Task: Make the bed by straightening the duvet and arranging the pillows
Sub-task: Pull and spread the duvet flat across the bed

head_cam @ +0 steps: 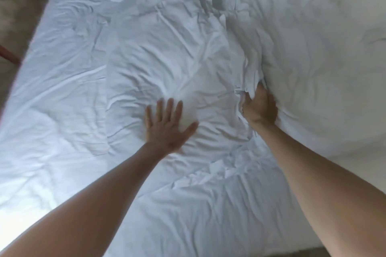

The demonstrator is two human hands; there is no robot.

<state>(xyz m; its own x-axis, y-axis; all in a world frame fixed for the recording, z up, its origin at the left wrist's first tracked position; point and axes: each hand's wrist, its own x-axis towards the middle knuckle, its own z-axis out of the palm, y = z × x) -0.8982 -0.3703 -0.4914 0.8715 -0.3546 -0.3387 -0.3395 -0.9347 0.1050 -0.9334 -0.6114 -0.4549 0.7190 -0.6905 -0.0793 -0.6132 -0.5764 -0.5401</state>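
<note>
**Pillows, white cotton, two: soft goods, handle by the edge**

Item one: flat rumpled white pillow [167,64], centre of the white-sheeted mattress [62,89]. Your left hand [167,127] lies spread on it, fingers straight, gripping nothing. Item two: plump white pillow [313,69], at 3 o'clock from the first and touching it. Your right hand [259,108] is dug into the seam between them; fingers are hidden, so its grip cannot be told. Both look light and limp. Take each by a corner or side hem.

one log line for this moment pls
left hand: flat on left pillow | right hand: grips right pillow edge | sheet: wrinkled
</note>
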